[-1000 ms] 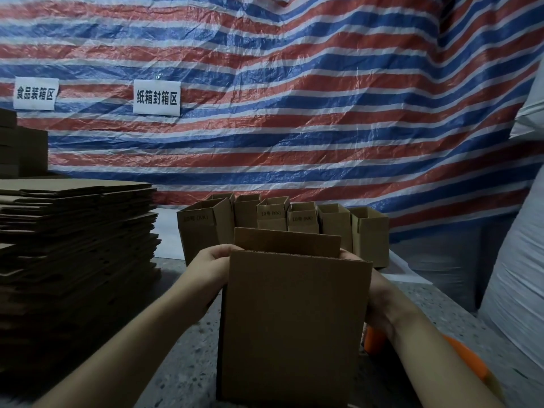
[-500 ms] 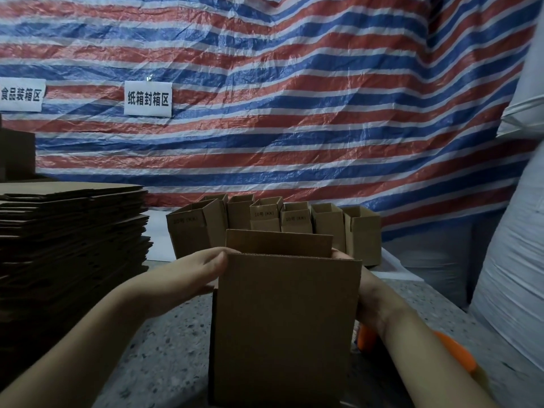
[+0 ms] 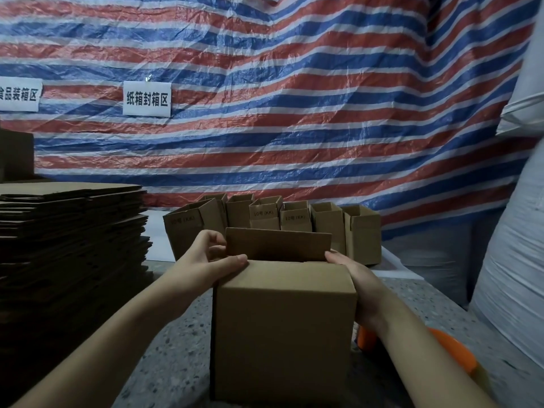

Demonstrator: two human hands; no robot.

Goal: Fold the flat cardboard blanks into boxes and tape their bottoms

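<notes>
A brown cardboard box (image 3: 284,334) stands on the speckled table (image 3: 173,348) right in front of me. Its near top flap is folded down flat, and the far flap (image 3: 278,244) still stands upright. My left hand (image 3: 206,260) grips the box's upper left corner, thumb lying on the folded flap and fingers curled behind it. My right hand (image 3: 357,285) holds the right side, fingertips at the base of the far flap. A tall stack of flat cardboard blanks (image 3: 70,245) sits at the left.
Several folded open boxes (image 3: 329,225) stand in a row behind the one I hold. An orange tape dispenser (image 3: 453,351) lies partly hidden under my right forearm. White woven sacks (image 3: 518,260) rise at the right. A striped tarp with two paper signs (image 3: 146,99) hangs behind.
The near flap, upright before, has been folded down over the box's top. My left thumb now lies on it. The view has dropped a little.
</notes>
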